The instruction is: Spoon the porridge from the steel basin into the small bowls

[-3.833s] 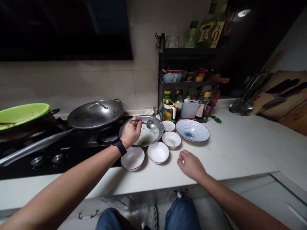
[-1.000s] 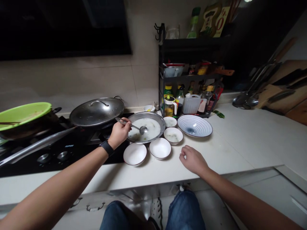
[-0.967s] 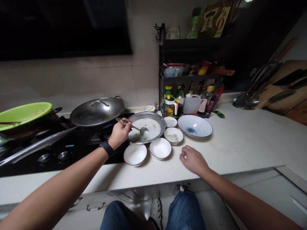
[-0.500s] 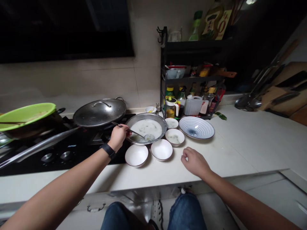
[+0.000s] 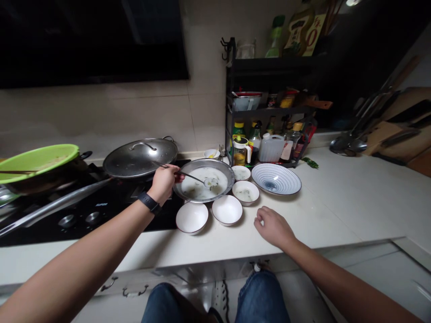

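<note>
- Free room: white countertop (image 5: 323,215) right of the right hand (image 5: 273,228).
- Obstacles ahead of that hand: two white bowls (image 5: 226,210), blue-patterned bowl (image 5: 276,178).
- Left hand (image 5: 164,183), with ladle (image 5: 190,175): steel basin (image 5: 230,179) beside it, wok lid (image 5: 139,158) just beyond.

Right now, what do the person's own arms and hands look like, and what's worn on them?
The left arm and right arm are bare, with no sleeves or gloves. A black wristband sits above the left hand; the right hand wears nothing visible.
</note>
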Demonstrator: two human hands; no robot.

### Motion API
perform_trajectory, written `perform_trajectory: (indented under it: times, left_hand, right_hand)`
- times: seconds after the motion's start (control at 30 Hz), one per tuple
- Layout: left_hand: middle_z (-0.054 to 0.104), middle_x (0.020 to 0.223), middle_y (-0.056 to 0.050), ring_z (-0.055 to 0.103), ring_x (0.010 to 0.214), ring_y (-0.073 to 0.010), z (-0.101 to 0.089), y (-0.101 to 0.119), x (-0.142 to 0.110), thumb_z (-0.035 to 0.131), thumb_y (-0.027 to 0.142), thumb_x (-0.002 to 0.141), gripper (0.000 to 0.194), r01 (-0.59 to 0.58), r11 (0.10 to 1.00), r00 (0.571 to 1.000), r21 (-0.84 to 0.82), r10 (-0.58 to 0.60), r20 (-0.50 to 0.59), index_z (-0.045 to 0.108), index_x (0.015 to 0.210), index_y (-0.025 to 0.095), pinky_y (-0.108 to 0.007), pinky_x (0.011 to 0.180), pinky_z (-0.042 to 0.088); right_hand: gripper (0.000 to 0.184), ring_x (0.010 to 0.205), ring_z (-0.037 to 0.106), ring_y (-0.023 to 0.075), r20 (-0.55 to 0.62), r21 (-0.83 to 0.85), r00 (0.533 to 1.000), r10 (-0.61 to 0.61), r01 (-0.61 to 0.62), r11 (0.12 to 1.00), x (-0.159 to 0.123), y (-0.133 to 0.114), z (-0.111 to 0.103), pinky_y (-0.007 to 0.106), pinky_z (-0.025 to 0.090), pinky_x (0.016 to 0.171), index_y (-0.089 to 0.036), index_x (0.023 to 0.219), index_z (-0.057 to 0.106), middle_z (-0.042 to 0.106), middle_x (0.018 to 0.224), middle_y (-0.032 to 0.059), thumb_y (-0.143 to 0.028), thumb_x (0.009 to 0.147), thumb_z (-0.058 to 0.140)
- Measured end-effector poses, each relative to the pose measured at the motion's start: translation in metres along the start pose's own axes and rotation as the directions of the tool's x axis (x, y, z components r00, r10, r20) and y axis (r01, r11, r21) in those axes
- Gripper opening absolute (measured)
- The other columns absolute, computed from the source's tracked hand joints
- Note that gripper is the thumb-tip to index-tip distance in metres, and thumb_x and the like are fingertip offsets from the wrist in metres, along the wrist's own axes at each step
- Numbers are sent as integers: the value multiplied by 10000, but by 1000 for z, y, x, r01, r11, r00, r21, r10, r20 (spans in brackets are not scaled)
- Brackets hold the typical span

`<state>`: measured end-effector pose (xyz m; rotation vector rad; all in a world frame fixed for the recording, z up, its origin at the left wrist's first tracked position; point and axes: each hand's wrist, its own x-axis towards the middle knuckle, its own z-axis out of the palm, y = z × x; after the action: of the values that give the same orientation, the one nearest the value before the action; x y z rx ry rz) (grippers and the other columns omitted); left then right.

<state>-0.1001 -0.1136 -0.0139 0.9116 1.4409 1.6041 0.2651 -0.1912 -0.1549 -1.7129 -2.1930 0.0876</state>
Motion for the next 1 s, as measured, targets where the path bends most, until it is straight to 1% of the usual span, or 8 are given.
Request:
perform_trajectory:
  times: [0.23,0.4,0.57,0.73,0.8,0.9,0.97,1.0]
  left_hand:
    - [621,564,-15,615,481,-156,10,22,-25,649,178,630,145,17,999,998,-31,-15,64,578,756,175,-257,505,490]
    - [633,580,-21,618,490,-156,15,28,-47,641,188,648,131,32,999,991,-41,-26,131,596,769,167,-256,502,485]
    - [641,604,-21,630,502,-162,13,19,-65,659,222,659,150,49,998,976,-28,-42,214,588,783,176,-261,509,490]
    - [628,608,-4,635,491,-172,11,-4,-76,683,241,646,184,50,999,970,2,-49,238,578,786,186,-271,496,487]
    - [628,604,-3,638,497,-181,9,-12,-80,694,274,666,178,-5,998,965,55,-9,263,578,773,192,-284,507,498]
    - [641,604,-17,643,530,-191,5,-20,-90,673,362,774,180,-191,964,929,185,117,350,602,780,197,-301,544,516]
    - [665,647,-33,655,583,-190,0,-21,-99,618,387,876,202,-386,879,859,280,232,457,625,799,200,-305,593,529]
    - [684,690,-43,666,624,-188,-4,-20,-103,588,373,919,205,-499,810,797,309,290,529,637,817,202,-306,628,537]
  right_hand:
    - [142,795,538,173,7,3,1000,6,-6,1000,0,-1,-1,306,310,717,-219,766,505,598,847,22,-196,902,541]
    - [136,796,547,171,11,12,1000,15,-15,1000,0,-1,-1,301,313,722,-215,772,525,606,852,22,-196,904,549]
    - [121,809,542,175,11,-2,1000,9,-9,1000,0,-1,-2,304,317,724,-215,784,549,621,869,29,-189,901,554]
    - [122,822,552,178,15,-10,1000,7,-7,1000,1,-2,-2,305,323,728,-213,785,553,622,873,32,-193,906,557]
    - [123,822,556,178,12,-15,1000,3,-3,1000,1,-1,-2,304,323,729,-214,784,551,620,870,31,-192,905,558]
    - [127,821,558,177,10,-20,1000,1,-1,1000,1,-1,-2,302,322,729,-217,782,542,616,865,26,-197,907,557]
    - [129,821,558,177,12,-19,1000,0,0,1000,1,-1,-2,302,323,730,-219,781,535,614,863,25,-199,907,553]
    - [129,822,558,177,13,-18,1000,1,0,1000,1,-2,-2,304,324,730,-218,781,532,614,864,25,-197,907,550]
